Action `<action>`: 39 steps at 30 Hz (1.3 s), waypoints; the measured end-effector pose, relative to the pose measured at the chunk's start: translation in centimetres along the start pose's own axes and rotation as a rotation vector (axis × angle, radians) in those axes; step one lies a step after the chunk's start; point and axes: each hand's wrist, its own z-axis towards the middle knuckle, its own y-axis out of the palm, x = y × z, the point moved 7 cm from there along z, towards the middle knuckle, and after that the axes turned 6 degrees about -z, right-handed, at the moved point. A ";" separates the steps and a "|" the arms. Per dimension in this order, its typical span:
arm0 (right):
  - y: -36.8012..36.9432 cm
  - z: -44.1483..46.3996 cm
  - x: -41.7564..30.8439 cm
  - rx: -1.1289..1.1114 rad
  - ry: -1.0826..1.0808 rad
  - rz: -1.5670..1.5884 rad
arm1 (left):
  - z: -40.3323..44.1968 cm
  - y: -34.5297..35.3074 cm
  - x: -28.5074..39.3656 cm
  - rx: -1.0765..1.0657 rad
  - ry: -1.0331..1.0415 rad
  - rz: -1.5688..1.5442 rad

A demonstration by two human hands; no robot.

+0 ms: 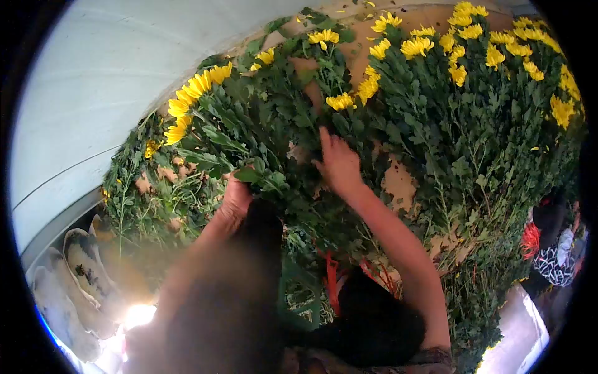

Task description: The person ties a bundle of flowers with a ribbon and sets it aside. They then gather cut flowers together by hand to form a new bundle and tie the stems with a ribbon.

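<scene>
My left hand (237, 194) is closed round the leafy stems of a bunch of yellow chrysanthemums (198, 84). The bunch leans up and to the left, its blooms in a row, and leaves partly cover my fingers. Among the green foliage to the right, my right hand (339, 163) has its index finger stretched out and its thumb apart, with nothing seen in its grasp. Just beyond that fingertip lie more cut chrysanthemums (341, 101). Whether the finger touches a stem, I cannot tell.
A large bank of yellow chrysanthemums (461, 106) fills the right side. A pale sheet or wall (106, 81) curves along the left. Red ties (332, 280) hang near my lap. Pale shoes (84, 268) stand at lower left. Another person (554, 249) is partly visible at far right.
</scene>
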 end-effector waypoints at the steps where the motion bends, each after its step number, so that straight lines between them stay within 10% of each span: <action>1: 1.8 0.5 0.3 -0.154 0.020 -0.125 | 0.2 -1.0 0.3 0.018 0.057 0.098; 6: -4.2 -2.0 0.6 -0.104 0.031 0.269 | 0.8 -3.9 1.5 0.109 0.273 0.476; 13: -4.0 -5.5 3.6 -0.179 0.402 1.012 | 1.7 -6.3 1.1 0.174 0.108 0.169; 20: -5.1 -9.5 9.3 -0.216 0.704 0.775 | 2.3 -6.1 0.6 0.159 0.085 0.057; 23: -6.8 -11.8 12.5 0.099 0.765 1.067 | 1.8 -5.0 0.9 0.244 0.085 0.121; 30: -19.9 -13.5 19.0 0.566 0.622 0.279 | 2.1 -4.0 0.8 0.202 0.076 0.101; 32: -22.7 -11.2 16.3 0.580 0.399 -0.750 | 1.9 -4.4 0.6 0.243 0.049 0.141; 35: -21.6 -8.3 12.0 0.685 0.208 -0.471 | 2.0 -3.5 0.9 0.145 0.126 0.263; 39: -12.9 -5.1 14.3 0.291 0.268 -0.464 | 1.9 -3.7 0.5 0.246 0.090 0.275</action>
